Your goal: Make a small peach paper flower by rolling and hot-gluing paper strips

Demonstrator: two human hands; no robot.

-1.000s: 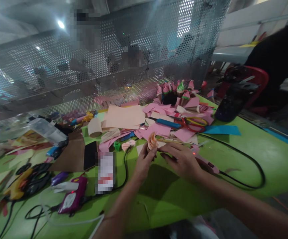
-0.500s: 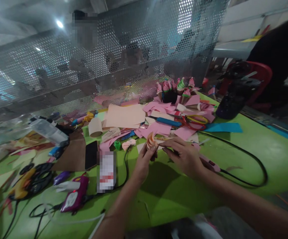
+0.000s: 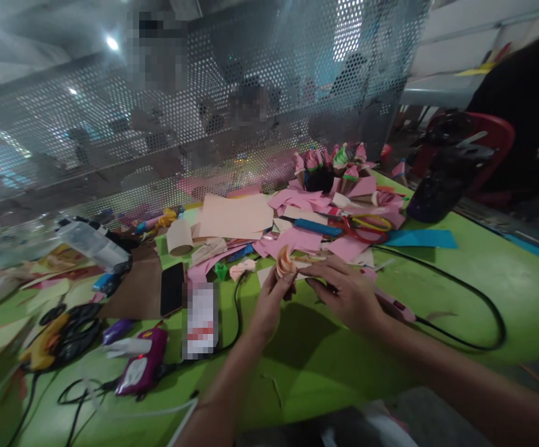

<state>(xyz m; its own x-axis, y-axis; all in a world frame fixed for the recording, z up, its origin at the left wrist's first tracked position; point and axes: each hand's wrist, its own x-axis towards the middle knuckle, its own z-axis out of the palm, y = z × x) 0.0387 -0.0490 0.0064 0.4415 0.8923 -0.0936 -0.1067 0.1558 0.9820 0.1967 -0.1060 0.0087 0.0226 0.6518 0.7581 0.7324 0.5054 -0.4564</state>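
My left hand holds a peach-coloured paper swirl upright above the green table, its thumb and fingers closed round the base. From the right, the fingertips of my right hand meet the swirl's edge in a pinch. Whether something small sits between those fingertips is too fine to see. A pink tool with a cord lies just beyond my right wrist, partly covered by it. Behind my hands are pink paper scraps, a peach paper sheet and a crumpled pale pink piece.
A blue-handled cutter and red and yellow scissors lie on the paper. Finished paper cones stand behind. Left are a phone, a purple device and a yellow-black tool. A dark bottle stands right.
The whole view has shifted very slightly. Both hands keep nearly the same hold on the swirl. Part of another person's hand now shows at the far left edge.
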